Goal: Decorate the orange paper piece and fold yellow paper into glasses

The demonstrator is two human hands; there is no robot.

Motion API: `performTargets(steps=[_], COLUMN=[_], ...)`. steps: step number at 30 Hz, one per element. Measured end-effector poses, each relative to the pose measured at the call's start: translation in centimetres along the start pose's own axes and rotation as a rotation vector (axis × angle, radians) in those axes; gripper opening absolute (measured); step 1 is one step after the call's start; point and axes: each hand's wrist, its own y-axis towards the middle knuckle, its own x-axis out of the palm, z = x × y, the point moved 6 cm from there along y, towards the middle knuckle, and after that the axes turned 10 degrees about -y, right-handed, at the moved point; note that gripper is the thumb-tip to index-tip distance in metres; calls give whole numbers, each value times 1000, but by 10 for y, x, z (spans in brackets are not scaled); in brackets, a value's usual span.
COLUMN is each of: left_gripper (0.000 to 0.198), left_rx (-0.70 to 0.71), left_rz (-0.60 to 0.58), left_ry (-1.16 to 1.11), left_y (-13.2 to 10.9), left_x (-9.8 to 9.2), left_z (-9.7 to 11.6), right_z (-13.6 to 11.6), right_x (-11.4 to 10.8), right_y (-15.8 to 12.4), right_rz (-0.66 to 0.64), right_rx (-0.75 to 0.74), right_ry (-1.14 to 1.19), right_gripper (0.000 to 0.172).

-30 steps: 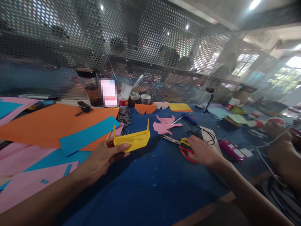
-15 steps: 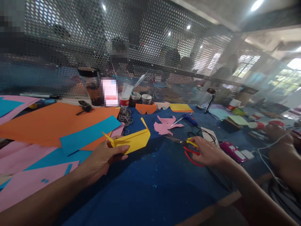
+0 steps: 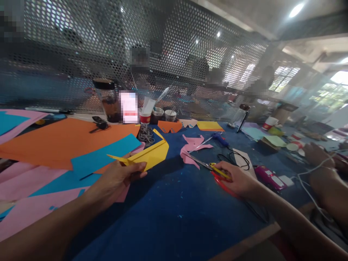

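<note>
My left hand (image 3: 122, 177) pinches a folded piece of yellow paper (image 3: 152, 154) above the blue table. A narrow strip rises from its far end and another points left past my fingers. In my right hand (image 3: 233, 177) are scissors (image 3: 219, 173) with red and yellow handles. Their blades look closed, and the tips touch or overlie a cut pink paper shape (image 3: 194, 145) on the table; I cannot tell whether they grip it. Behind that shape lies a blue glue gun (image 3: 220, 139) with a black cord.
Large orange paper (image 3: 54, 137) and a blue sheet (image 3: 108, 152) cover the left side. A jar (image 3: 107, 105), a phone (image 3: 128, 107), cups (image 3: 145, 116) and grey cord (image 3: 146, 135) stand or lie behind. At right are a magenta object (image 3: 268, 175) and another person's hand (image 3: 315, 156).
The scissors have closed and their tips have reached the pink paper, part of which is now shifted toward me. The yellow paper has tilted and moved slightly left in my left hand.
</note>
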Motion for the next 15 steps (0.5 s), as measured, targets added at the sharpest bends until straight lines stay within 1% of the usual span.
performTargets(steps=[3, 5, 8, 12, 15], left_gripper=[62, 58, 52, 50, 47], left_rx=[2, 16, 59, 86, 96], left_rz=[-14, -19, -5, 57, 56], left_ry=[-14, -23, -45, -98, -133], left_y=[5, 7, 8, 7, 7], left_x=[-4, -5, -5, -5, -7], left_z=[-4, -5, 1, 11, 15], right_z=[-12, -24, -46, -78, -94], right_x=[13, 22, 34, 48, 55], right_y=[1, -1, -4, -5, -2], right_rz=[-143, -233, -366, -502, -542], right_rx=[16, 4, -14, -32, -29], right_ry=[265, 394, 442, 439, 503], right_gripper=[40, 42, 46, 48, 48])
